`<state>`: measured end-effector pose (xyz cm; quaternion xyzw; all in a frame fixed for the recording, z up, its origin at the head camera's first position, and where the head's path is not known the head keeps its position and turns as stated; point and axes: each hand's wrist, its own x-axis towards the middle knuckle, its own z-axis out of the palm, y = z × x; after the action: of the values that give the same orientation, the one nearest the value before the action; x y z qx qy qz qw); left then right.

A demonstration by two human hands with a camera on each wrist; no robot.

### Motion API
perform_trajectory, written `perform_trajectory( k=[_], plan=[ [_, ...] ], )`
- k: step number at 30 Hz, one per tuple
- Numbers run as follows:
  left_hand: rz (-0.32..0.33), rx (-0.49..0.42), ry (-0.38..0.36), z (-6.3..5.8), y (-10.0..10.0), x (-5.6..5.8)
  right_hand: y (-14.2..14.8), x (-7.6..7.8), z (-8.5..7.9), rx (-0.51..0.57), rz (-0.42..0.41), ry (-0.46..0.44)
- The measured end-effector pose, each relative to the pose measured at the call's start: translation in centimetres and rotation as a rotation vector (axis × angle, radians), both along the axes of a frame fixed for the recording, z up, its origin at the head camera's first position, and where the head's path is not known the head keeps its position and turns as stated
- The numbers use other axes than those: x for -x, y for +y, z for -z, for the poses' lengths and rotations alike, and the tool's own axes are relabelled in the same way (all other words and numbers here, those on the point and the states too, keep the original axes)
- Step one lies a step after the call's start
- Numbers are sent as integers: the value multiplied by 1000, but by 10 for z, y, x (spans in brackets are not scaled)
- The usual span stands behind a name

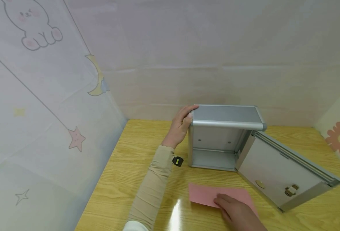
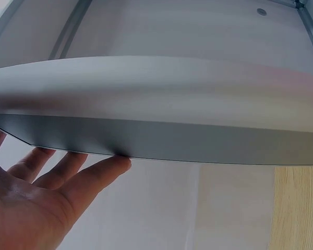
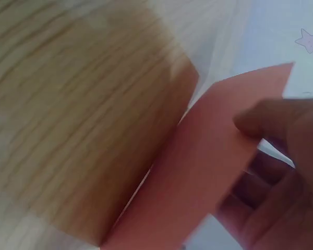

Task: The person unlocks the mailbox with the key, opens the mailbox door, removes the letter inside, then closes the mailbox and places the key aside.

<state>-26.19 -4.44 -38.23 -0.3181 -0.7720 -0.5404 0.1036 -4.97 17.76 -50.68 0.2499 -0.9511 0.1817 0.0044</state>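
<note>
A silver-grey metal box [image 1: 227,114] stands on the wooden table, its hinged door [image 1: 274,160] swung wide to the right. My left hand [image 1: 179,127] rests on the box's upper left corner, its fingers touching the edge in the left wrist view. In front of the box, my right hand [image 1: 239,214] pinches a flat piece of pink paper [image 1: 203,193] by its near edge. The right wrist view shows the thumb on one face of the paper [image 3: 198,156] and the other fingers behind it. Inside, the box shows a bare floor and two small dots on its back wall.
A lock [image 1: 291,190] and a round brass-coloured plate [image 1: 260,183] sit on the door's inner face. The wooden table [image 1: 123,179] extends left of the box. Behind it hangs a pale backdrop [image 1: 187,57]. A small black device [image 1: 177,161] is by the left wrist.
</note>
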Motion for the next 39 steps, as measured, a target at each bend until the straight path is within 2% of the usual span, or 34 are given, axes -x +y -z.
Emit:
perform_trajectory(
  k=[3,6,11,16,20,24,29,39],
  plan=[
    [10,-1,-4,-14,-1,-12,0,3,5,-46,-66,-86],
    [9,5,-6,-27,-2,-24,0,4,9,-56,-111,-96],
    [9,0,-4,-29,-1,-26,2,3,13,-56,-136,-91],
    [8,3,-15,-26,0,-24,9,4,21,-39,-179,-50],
    [2,-4,-11,-11,1,-11,13,5,26,-37,-204,-20],
    [-21,-2,-9,2,2,1,13,6,28,-60,-186,-22],
    [-32,15,-16,5,1,3,9,8,28,-80,-139,-78],
    [-35,13,-17,4,1,3,3,14,24,-53,-92,-123]
  ],
)
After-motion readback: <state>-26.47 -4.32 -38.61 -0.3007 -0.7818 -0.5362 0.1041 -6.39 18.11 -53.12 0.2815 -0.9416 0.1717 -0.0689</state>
